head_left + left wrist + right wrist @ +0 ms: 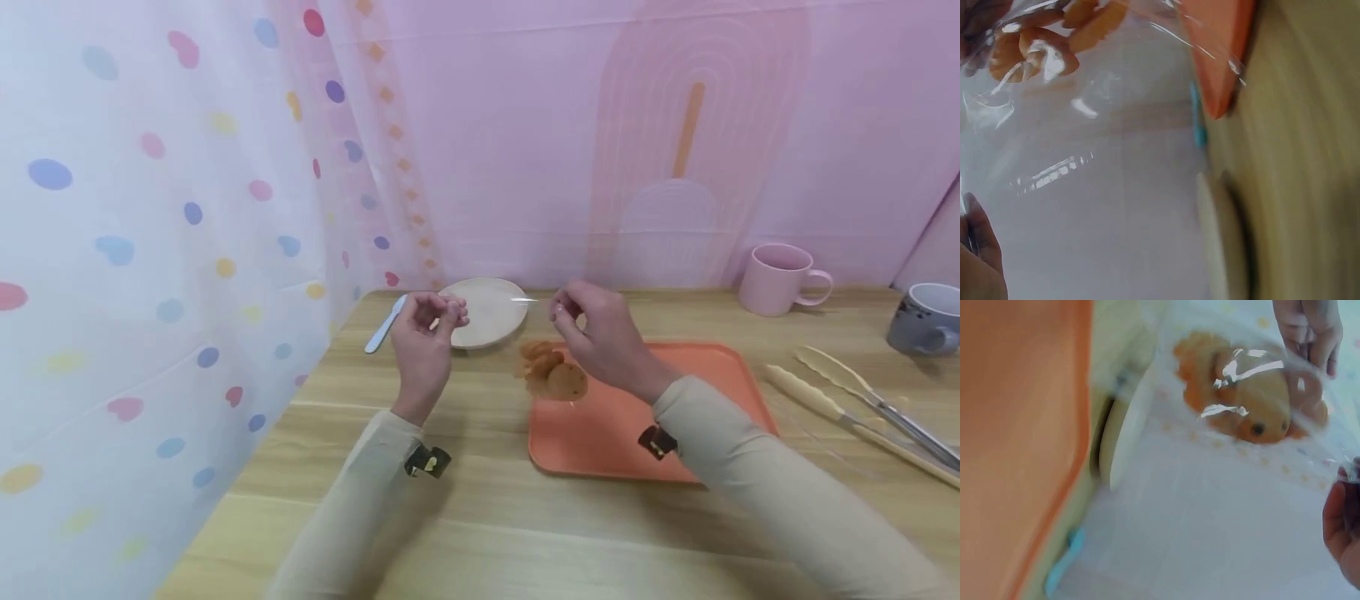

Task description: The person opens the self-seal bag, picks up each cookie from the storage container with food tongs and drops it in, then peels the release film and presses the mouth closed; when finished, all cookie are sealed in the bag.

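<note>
A clear plastic bag [1254, 394] is stretched between both hands. Inside it lie brown-orange, cookie-like pieces [566, 381], one with dark dots, bunched towards the bottom. My left hand [426, 346] pinches one side of the bag at the upper edge, thumb against fingertips. On the other side my right hand [607, 333] pinches the bag the same way. The bag hangs above the table, its contents over the left rim of an orange tray [600, 446]. Most of the film is too transparent to trace in the head view.
Behind the left hand is a white plate [487, 315], with a light-blue utensil [384, 329] beside it. In the right wrist view a teal utensil [1063, 562] lies past the plate. To the right are cream-tipped tongs [847, 408], a pink mug [775, 279] and a grey mug [918, 321].
</note>
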A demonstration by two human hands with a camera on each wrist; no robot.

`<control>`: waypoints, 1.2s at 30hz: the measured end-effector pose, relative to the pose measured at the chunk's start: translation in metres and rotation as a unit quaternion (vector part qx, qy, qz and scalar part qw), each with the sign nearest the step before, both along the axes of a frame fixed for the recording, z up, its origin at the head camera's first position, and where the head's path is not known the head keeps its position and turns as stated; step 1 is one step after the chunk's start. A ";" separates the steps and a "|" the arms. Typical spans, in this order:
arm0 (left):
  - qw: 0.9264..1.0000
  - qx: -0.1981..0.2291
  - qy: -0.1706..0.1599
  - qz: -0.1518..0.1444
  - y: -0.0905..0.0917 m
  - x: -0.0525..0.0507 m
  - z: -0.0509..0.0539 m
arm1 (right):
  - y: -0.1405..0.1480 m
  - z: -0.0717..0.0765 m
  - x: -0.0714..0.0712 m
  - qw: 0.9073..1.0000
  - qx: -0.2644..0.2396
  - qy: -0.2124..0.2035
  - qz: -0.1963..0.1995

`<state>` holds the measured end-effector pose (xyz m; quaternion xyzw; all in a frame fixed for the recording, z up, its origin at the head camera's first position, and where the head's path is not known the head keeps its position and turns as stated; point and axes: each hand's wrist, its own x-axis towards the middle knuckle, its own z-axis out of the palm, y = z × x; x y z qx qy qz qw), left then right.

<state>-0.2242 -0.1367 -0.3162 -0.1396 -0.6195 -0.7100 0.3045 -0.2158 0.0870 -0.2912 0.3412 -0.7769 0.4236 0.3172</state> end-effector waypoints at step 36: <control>0.982 -0.049 -0.039 -0.180 0.016 0.011 -0.018 | 0.051 0.027 0.021 0.959 -0.100 -0.263 0.039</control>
